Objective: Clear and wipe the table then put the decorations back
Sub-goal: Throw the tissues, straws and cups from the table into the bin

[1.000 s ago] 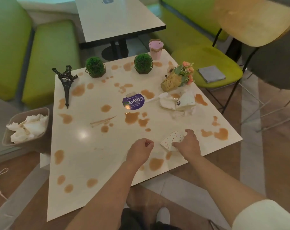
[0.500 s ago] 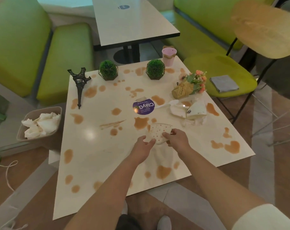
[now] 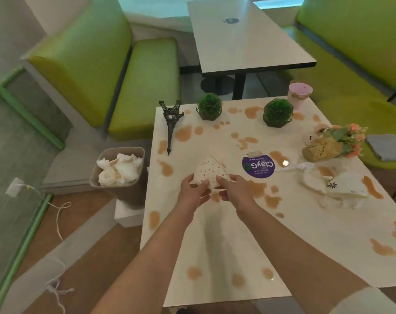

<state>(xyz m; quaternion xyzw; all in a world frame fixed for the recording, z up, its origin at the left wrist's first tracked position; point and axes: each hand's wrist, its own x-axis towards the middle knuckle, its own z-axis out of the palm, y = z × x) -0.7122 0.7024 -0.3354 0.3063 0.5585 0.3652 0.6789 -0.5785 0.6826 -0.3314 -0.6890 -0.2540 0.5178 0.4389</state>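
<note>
Both hands hold dotted paper cup (image 3: 209,172) above stained table (image 3: 226,234): left hand (image 3: 192,192) and right hand (image 3: 234,189) pinching its near edge. Bin (image 3: 120,175) of crumpled tissues left of fingers. Purple sticker (image 3: 258,166) just right of fingertips; tower figurine (image 3: 171,125), two plant balls beyond; crumpled wrappers (image 3: 335,185) far right.
</note>
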